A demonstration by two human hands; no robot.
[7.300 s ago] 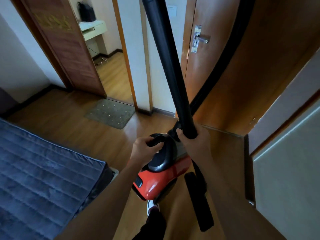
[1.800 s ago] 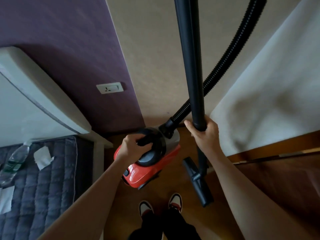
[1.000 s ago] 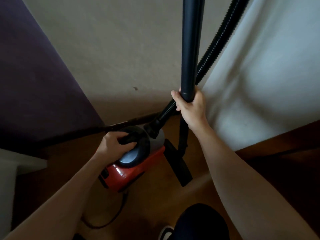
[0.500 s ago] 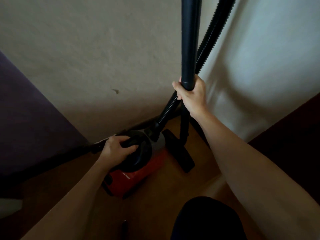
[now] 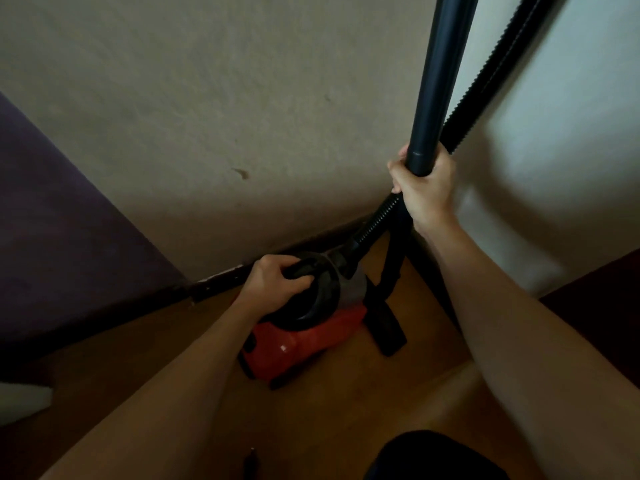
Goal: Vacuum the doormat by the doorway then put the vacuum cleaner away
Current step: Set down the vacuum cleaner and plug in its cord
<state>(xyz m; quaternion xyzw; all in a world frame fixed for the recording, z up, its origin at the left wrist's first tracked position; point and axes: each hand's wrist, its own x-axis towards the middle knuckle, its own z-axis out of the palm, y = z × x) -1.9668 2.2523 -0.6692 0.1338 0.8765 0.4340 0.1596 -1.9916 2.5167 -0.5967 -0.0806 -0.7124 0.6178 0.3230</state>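
Stowing seems nearly done: the left hand [image 5: 277,285] is gripping the red vacuum cleaner [image 5: 304,341] by its handle [image 5: 299,270], the right hand [image 5: 427,192] is clasping the wand [image 5: 440,81] (letting go remains).

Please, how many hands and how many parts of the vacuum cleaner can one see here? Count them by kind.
2 hands: left hand, right hand
1 red body
1 black wand
1 black ribbed hose
1 black floor nozzle
Total: 6

Dim beige wall [image 5: 207,98], wooden floor [image 5: 346,393]
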